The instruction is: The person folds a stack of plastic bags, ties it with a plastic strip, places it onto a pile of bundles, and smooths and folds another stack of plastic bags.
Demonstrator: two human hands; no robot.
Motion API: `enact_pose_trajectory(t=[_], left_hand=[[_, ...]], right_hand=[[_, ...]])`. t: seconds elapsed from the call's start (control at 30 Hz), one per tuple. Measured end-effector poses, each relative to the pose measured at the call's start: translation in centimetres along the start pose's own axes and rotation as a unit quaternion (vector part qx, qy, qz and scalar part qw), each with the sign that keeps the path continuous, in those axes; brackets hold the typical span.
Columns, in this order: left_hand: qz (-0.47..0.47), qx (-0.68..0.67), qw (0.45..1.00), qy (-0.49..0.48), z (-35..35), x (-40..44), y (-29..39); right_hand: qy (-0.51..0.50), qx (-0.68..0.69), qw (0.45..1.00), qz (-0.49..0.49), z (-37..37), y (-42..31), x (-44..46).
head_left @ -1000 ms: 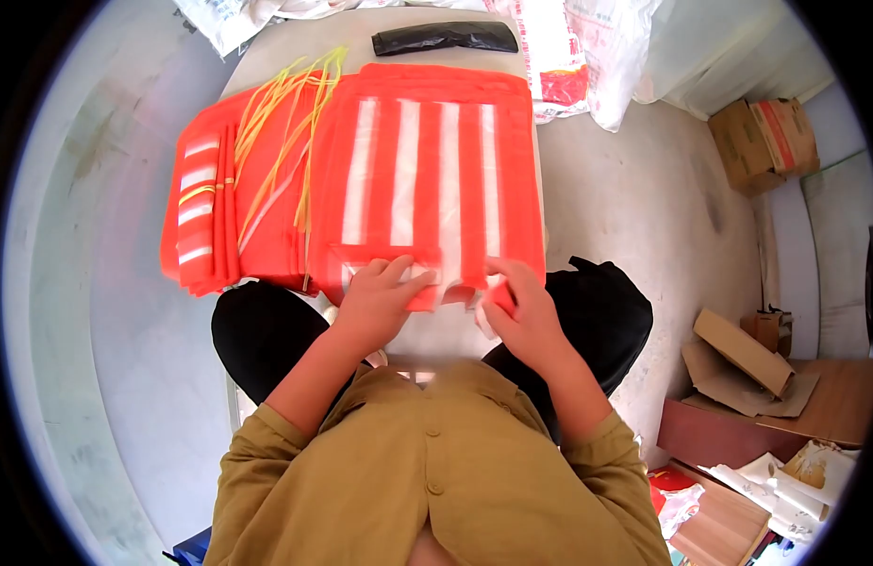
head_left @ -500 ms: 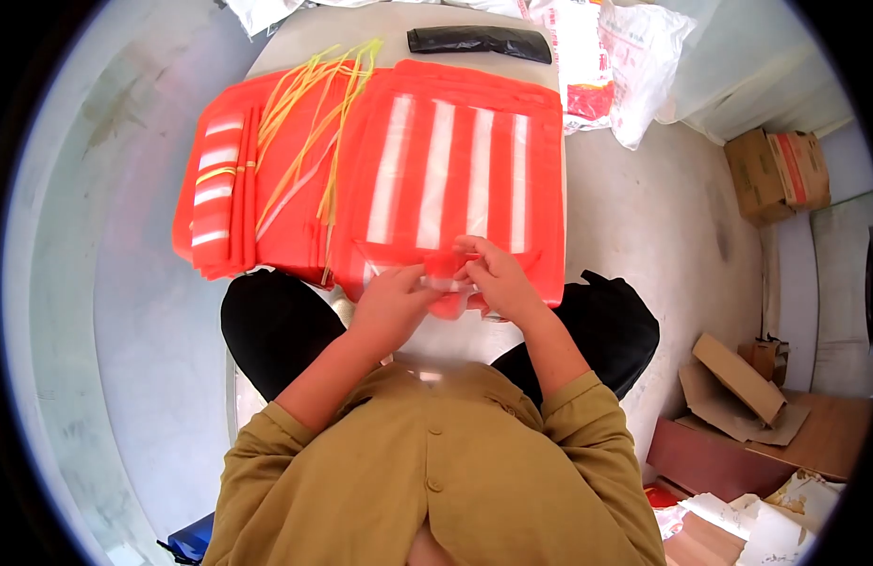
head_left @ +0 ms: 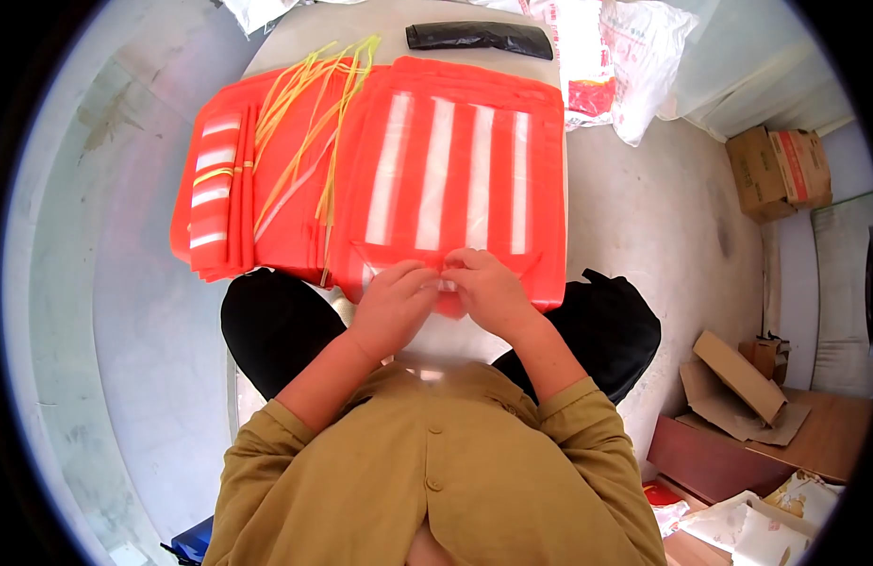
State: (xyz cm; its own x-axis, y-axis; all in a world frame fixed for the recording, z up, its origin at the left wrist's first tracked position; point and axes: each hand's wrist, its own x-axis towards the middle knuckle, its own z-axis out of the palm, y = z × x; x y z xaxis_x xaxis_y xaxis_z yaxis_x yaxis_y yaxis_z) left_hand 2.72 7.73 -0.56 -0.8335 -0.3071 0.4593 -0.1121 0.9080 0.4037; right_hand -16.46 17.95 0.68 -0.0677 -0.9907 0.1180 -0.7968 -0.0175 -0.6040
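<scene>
Left hand point(head_left: 397, 304) and right hand point(head_left: 488, 291) pinch red plastic point(head_left: 450, 305)

Both hands meet just below the middle of the frame. Their fingers are bent almost closed, and the tips pinch the red plastic between them. It is at the bottom edge of the striped stack point(head_left: 445, 174), which sits on the counter point(head_left: 384, 21). Yellow ties point(head_left: 287, 87) lie at the upper left, near a striped bundle point(head_left: 211, 196) with a yellow band. One black roll point(head_left: 479, 40) lies at the top.

Forearms point(head_left: 328, 377) angled inward; left hand point(head_left: 391, 309), right hand point(head_left: 491, 296) close together, fingers point(head_left: 466, 275) bent, backs upward.
</scene>
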Motion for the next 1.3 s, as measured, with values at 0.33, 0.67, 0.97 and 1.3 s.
enact_pose_trajectory(t=[0.33,0.67,0.97,1.3], left_hand=[[-0.23,-0.068,0.971,0.001,1.6,2.0,-0.6],[-0.26,-0.025,0.965,0.0,2.8,2.1,-0.9],[-0.055,0.087,0.993,-0.049,0.3,-0.2,-1.5],[-0.047,0.089,0.993,-0.054,-1.0,0.4,-2.1]], right_hand=[[0.09,0.264,0.953,0.116,0.2,0.5,-1.6],[0.093,-0.048,0.984,-0.142,0.8,1.7,-1.6],[0.093,-0.094,0.982,-0.133,0.2,2.3,-1.8],[0.096,-0.147,0.975,-0.133,0.4,2.4,-1.3]])
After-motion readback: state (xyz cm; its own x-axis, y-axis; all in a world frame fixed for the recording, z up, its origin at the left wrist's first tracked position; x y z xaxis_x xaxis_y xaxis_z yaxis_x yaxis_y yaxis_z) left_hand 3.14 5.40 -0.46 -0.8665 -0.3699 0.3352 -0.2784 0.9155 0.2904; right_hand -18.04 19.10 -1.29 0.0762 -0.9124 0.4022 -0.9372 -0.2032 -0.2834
